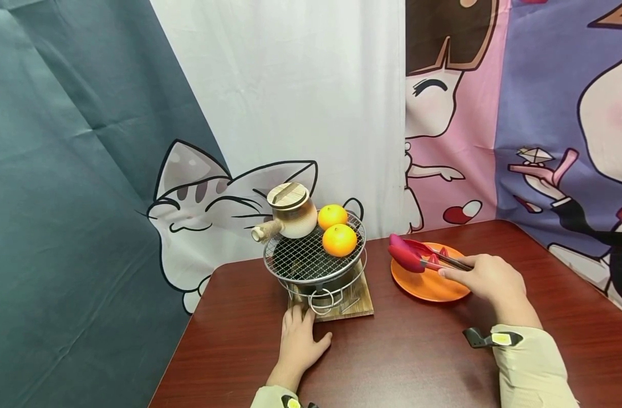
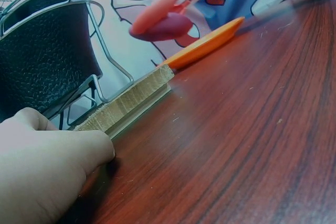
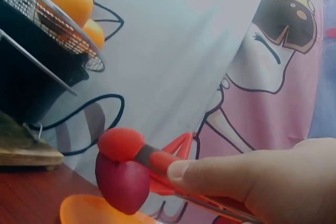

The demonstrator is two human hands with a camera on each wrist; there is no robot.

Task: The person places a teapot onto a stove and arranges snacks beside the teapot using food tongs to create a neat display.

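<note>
My right hand [image 1: 494, 280] grips red-tipped tongs [image 1: 409, 259] over an orange plate [image 1: 427, 286] on the table. A purple-magenta rounded piece [image 3: 123, 184], narrowing to a blunt point, sits between the tong heads, above the plate in the right wrist view. My left hand [image 1: 298, 340] rests at the near left corner of a wooden board [image 1: 359, 306], fingers extended to its edge and thumb spread out. On that board stands a dark grill stove [image 2: 50, 53] topped by a round wire mesh [image 1: 295, 260].
Two oranges [image 1: 339, 240] and a small lidded pot [image 1: 297, 218] with a side handle [image 1: 267, 230] sit on the mesh. A wire ring handle [image 1: 321, 302] sticks out at the stove's front. Behind the reddish-brown table [image 1: 408, 357] hangs a cartoon-printed curtain [image 1: 290, 85].
</note>
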